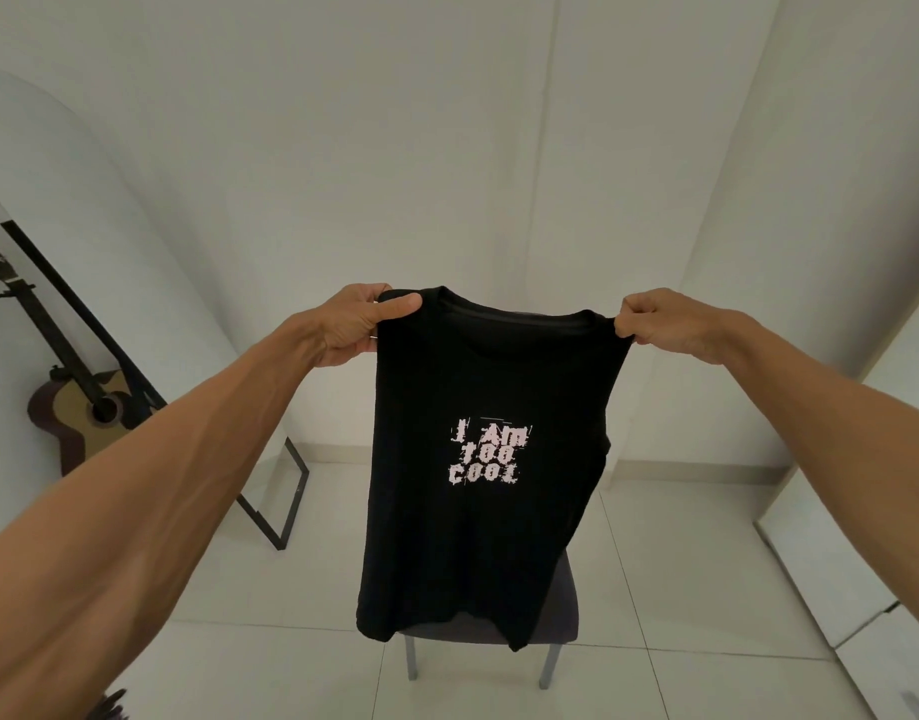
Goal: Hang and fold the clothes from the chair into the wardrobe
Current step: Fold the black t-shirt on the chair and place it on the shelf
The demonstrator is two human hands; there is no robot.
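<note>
Pinching a black shirt (478, 459) by its shoulders, left hand (361, 322) and right hand (665, 322) hold it up over the chair (563, 610); folding or hanging looks not yet begun.

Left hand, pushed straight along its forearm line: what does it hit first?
Probably nothing before the white wall. The left hand grips the black shirt above the chair, which looks lower; depth is unclear.
</note>
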